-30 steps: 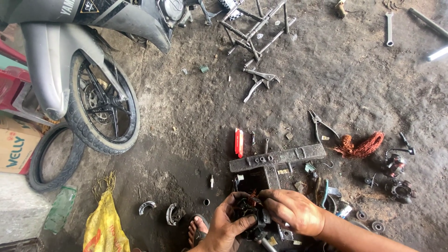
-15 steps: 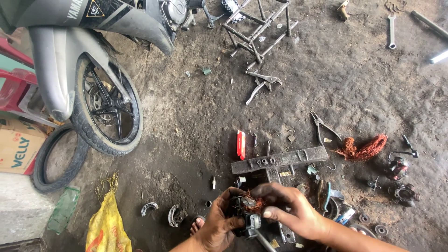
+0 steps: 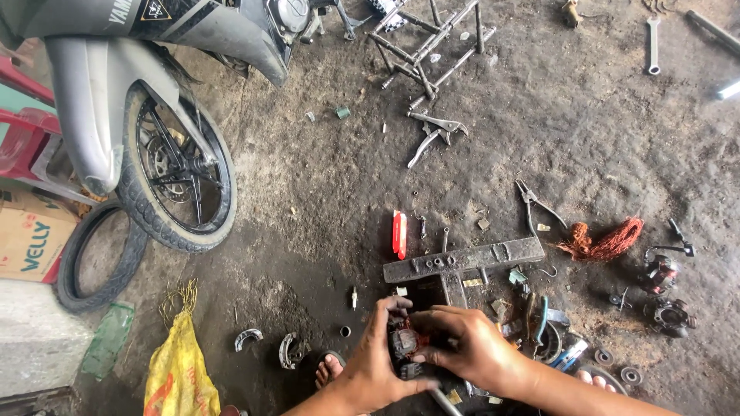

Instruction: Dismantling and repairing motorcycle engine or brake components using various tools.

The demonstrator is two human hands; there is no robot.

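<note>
Oily workshop floor, motorcycle front wheel at left, steel T-bar just ahead: small copper-wound motor part clasped between both hands, left hand curled beneath, right hand pinching from the right, equally near.

Brown cardboard box with blue-red print at left edge — yellow plastic bag below.

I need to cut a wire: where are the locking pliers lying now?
In the head view, the locking pliers lie on the dirt floor, above centre, just below the metal frame, far from both hands.
</note>
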